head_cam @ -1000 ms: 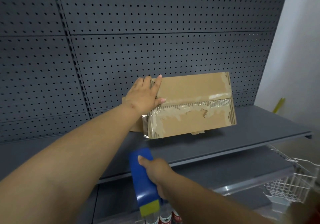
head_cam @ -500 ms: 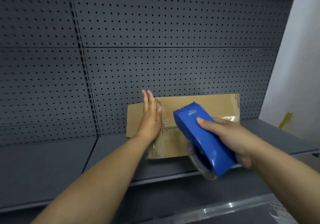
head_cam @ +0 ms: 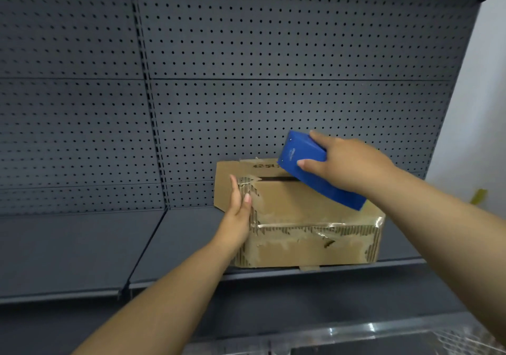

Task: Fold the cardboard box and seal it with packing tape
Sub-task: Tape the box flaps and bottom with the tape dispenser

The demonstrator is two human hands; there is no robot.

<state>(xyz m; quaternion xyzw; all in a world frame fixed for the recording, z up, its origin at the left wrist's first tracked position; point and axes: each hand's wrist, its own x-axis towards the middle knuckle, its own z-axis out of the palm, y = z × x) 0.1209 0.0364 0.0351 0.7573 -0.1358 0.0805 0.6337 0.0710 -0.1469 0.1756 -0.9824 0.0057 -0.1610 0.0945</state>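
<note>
A worn brown cardboard box (head_cam: 306,217) with old tape strips sits on the grey shelf (head_cam: 82,250), near its front edge. A dark gap shows between its top flaps, and one flap stands up at the back left. My left hand (head_cam: 238,212) lies flat against the box's left end, fingers straight. My right hand (head_cam: 347,165) grips a blue packing tape dispenser (head_cam: 315,171) and holds it tilted on the box's top, over the right part of the flap gap.
A dark perforated back panel (head_cam: 273,53) rises behind the shelf. A lower shelf (head_cam: 301,305) juts out below, with a wire basket (head_cam: 465,341) at the bottom right. A white wall (head_cam: 482,108) and a yellow object (head_cam: 477,196) stand to the right.
The box came down from mid-air to rest on the shelf. My right hand brought the dispenser up from below onto the box's top. My left hand shifted to the box's left end.
</note>
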